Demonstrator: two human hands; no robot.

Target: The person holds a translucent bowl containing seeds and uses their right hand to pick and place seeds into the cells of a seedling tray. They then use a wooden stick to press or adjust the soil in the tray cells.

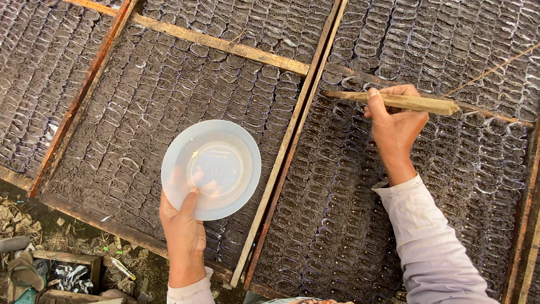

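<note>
My left hand point(183, 233) grips a pale translucent dish point(211, 169) by its near rim, thumb lying over the edge, and holds it level above the left seedbed; my right hand point(395, 126) is closed round a wooden stick point(394, 101), which lies almost crosswise in the grip, one end pointing left toward the slat between the beds and the other running out to the right. The dish looks nearly empty to me: I make out only a few small yellowish specks near its middle, and whether those are seeds I cannot tell. Both beds point(140, 112) are packed with rows of small soil-filled bags inside wooden frames point(292, 129). In the right bed point(349, 225), the rows below and to the left of my right hand show small dark dimples in the soil, a few with a pale speck in them, so I judge that stretch already worked. The rows beyond the stick, toward the far side, I cannot read well enough to say either way. The left bed under the dish shows no clear holes that I can see, so I judge it largely still to do. Litter and a sandal point(22, 273) lie on the ground at the lower left.
</note>
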